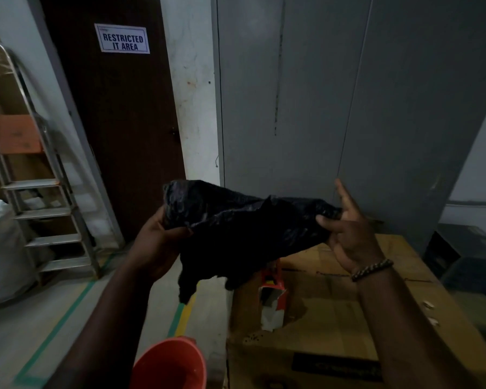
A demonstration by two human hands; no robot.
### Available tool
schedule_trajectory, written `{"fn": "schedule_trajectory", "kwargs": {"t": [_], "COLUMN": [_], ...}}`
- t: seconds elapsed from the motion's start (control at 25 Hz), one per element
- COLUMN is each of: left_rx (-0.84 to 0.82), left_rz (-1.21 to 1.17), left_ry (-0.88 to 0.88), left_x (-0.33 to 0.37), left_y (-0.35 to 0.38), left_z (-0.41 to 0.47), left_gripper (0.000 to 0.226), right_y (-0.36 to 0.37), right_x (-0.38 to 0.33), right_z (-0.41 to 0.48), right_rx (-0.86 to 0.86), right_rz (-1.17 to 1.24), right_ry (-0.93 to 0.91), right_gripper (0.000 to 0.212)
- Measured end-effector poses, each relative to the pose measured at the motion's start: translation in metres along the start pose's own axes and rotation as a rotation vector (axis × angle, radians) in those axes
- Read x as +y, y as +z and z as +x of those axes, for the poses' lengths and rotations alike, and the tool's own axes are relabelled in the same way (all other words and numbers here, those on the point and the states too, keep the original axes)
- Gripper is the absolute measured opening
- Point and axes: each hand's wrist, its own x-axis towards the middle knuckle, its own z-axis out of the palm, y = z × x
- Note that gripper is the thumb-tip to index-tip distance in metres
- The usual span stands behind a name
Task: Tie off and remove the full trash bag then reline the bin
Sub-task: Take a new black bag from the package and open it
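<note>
A black plastic trash bag [236,228], crumpled and partly folded, hangs in front of me at chest height. My left hand [159,242] grips its left end, fingers closed around the bunched plastic. My right hand [348,231] pinches the bag's right end between thumb and fingers, with the other fingers spread upward; a beaded bracelet sits on that wrist. Below my left forearm, at the bottom edge of the view, stands an orange-red bin [169,363], open on top, with no liner visible in it.
A large cardboard box [334,304] stands to the right of the bin, with a torn red-and-white carton [272,299] on it. Behind are a grey metal cabinet [348,94] and a brown door [124,122]. A metal stepladder [42,206] and white sack [0,248] stand left.
</note>
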Motion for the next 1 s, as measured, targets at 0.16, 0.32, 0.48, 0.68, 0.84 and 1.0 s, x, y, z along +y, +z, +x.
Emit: {"fn": "schedule_trajectory", "kwargs": {"t": [0.16,0.32,0.48,0.68,0.84,1.0], "left_rx": [0.231,0.313,0.358,0.116,0.119,0.292], "left_rz": [0.083,0.059,-0.067,-0.221,-0.113,-0.092], "left_ry": [0.017,0.018,-0.081,-0.071,-0.073,-0.068], "left_x": [0.005,0.009,0.009,0.006,0.003,0.004], "left_y": [-0.020,-0.031,-0.024,-0.025,-0.028,-0.043], "left_z": [0.004,0.006,0.006,-0.002,0.000,0.009], "left_gripper": [0.031,0.025,0.026,0.047,0.066,0.037], "right_y": [-0.008,-0.013,-0.011,0.008,0.017,0.005], "right_x": [-0.011,-0.004,0.008,0.024,0.023,0.013], "right_z": [0.013,0.022,0.025,0.016,0.027,0.039], "right_rx": [0.317,0.478,0.115,-0.204,0.083,0.233], "right_rz": [-0.012,0.091,0.437,0.074,-0.239,0.032], "right_ry": [0.005,0.018,-0.043,0.013,-0.033,-0.106], "right_gripper": [0.047,0.013,0.027,0.066,0.037,0.031]}}
